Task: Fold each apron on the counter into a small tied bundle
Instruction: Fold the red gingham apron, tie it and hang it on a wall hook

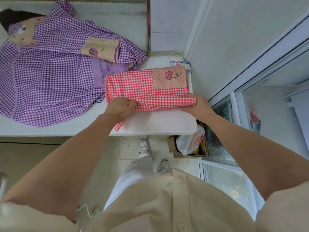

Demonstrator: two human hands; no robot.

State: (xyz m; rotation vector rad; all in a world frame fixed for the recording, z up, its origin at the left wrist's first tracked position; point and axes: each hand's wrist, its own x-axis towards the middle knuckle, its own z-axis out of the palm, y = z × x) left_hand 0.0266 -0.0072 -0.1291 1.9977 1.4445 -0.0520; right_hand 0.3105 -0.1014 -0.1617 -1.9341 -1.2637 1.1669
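The purple-and-white checked cloth apron (50, 77) lies spread open on the left side of the white counter (158, 121). It is not folded yet. Its near right edge touches the red-and-white checked cloth apron (142, 87), which lies on the right side of the counter. This one is already folded into a flat oblong with a bee patch on top.

The left hand (119, 106) has its fingers curled and pinches the near left end of the red apron. A thin bit of red cloth (119, 126) pokes out under this hand, toward the counter's edge. The right hand (195, 104) grips the near right end of the same fold, with its thumb on top.

I think the red apron is partway through its folding. Next, both hands likely need to lift the near fold together and lay it flat with the edges even. Then it needs folding smaller and tying.

I count two aprons, one purple and one red, and two hands. A small blue-striped cloth (180, 63) peeks out behind the red apron. I cannot tell if that is an apron.
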